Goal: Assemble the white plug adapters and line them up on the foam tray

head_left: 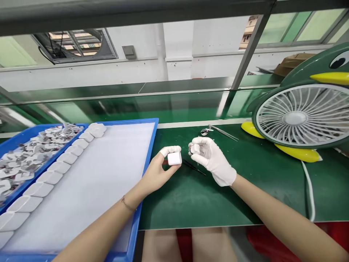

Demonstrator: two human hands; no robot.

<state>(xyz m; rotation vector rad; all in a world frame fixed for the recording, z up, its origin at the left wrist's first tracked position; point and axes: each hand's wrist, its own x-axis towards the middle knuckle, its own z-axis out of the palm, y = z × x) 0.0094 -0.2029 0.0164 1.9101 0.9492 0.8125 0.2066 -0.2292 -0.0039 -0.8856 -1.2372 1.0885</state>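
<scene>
My left hand [160,171], with white covers on some fingers, pinches a small white rounded plastic case [174,158]. In my white-gloved right hand [211,158], the fingers are closed on a small white part [193,148] with reddish and metallic bits; its exact kind is hard to make out. The two hands are held apart above the green table [185,203]. Between them lies a thin black tool [194,167], partly hidden. Beyond the right hand rest metal tweezers [224,133] and a small shiny piece [205,131].
Left of my hands is a blue tray [152,143] with a white liner and a row of white cases [60,167]. Another blue tray holds many small white parts [35,153]. A green fan [296,118] with yellow feet and a white cable [308,193] stand at right.
</scene>
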